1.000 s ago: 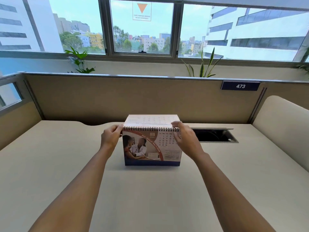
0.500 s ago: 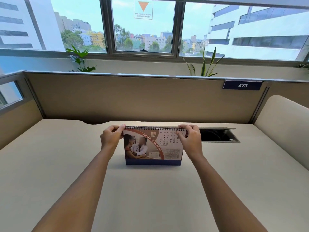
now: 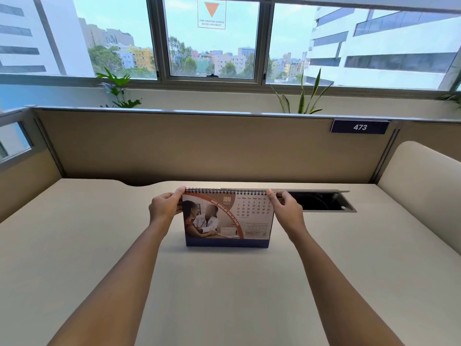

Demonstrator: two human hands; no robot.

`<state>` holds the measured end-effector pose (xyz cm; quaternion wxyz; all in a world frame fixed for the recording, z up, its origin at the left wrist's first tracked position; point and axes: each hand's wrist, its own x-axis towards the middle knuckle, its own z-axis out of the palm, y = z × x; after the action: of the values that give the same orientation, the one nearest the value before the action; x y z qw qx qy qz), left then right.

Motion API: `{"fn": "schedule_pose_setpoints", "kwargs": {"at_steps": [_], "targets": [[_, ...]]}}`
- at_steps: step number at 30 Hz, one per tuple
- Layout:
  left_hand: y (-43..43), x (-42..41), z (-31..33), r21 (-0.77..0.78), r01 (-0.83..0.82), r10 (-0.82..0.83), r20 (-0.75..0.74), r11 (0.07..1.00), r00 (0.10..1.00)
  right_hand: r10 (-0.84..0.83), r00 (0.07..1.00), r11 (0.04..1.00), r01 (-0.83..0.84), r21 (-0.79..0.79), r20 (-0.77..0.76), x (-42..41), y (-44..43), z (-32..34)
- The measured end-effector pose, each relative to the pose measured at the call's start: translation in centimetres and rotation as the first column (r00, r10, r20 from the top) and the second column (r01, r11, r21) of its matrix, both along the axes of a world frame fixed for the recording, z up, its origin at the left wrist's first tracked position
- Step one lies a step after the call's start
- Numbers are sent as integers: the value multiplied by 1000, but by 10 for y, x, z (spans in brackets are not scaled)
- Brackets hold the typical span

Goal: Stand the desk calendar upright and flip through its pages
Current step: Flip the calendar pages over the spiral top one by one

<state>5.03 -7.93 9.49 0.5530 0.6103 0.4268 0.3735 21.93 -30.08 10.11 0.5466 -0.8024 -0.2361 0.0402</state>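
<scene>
Both hands (image 3: 164, 208) (image 3: 287, 211) pinch upright calendar's (image 3: 228, 221) top corners

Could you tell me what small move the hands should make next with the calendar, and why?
Probably lift the June page over the rings. The calendar already stands upright on the desk, and the left hand and right hand each pinch a top corner.
</scene>
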Motion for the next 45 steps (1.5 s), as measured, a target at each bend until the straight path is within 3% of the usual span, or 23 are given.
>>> {"fn": "schedule_pose_setpoints", "kwargs": {"at_steps": [13,29,35,45], "targets": [[-5,-3,-3,38,48,-49,26,998,998,-22,1000,999,22,-36,-3,-1,6,-2],[-11,-7,-5,142,-26,29,-20,990,999,-20,996,998,25,-55,86,-1,-3,-3],[-13,-9,1,223,-48,58,-38,974,998,-32,990,994,45,-96,137,-2,-6,-3],[-17,-15,16,482,3,65,-124,876,990,96,963,981,-50,-185,252,-12,-37,2]]}}
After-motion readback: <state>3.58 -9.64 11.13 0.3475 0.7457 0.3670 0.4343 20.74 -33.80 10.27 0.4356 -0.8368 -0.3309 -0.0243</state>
